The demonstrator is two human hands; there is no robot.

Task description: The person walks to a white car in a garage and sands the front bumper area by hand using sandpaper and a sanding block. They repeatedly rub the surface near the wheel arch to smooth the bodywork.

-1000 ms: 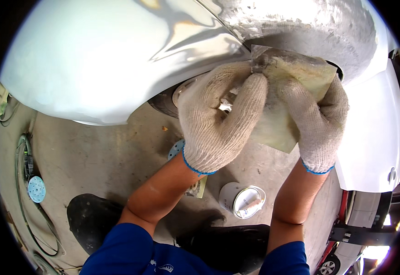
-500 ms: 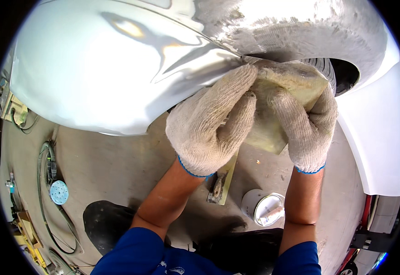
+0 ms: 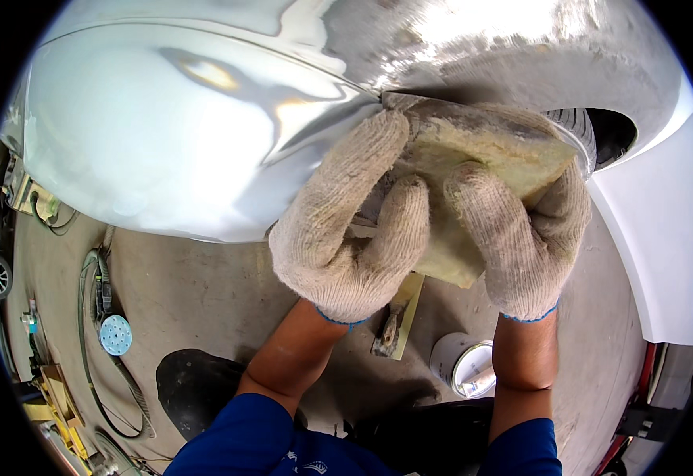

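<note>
Both my hands wear knitted off-white work gloves with blue cuffs. Between them is a bendable, stained yellowish sheet, its upper edge against the lower rim of a car's bare-metal panel. My left hand has its forefinger at the sheet's upper left corner, by the seam to the glossy white bumper; its thumb lies on the sheet. My right hand pinches the sheet's right side, thumb in front and fingers curled behind. Whatever lies behind the sheet is hidden.
On the floor below stand a white can and a yellowish board with a putty-smeared spatula. A hose with a round light-blue sanding pad lies at left. A tyre shows in the wheel arch at right.
The view has moved a little closer. My left hand sits further left in the picture and the sheet shows wider between my hands. Both hands keep their hold.
</note>
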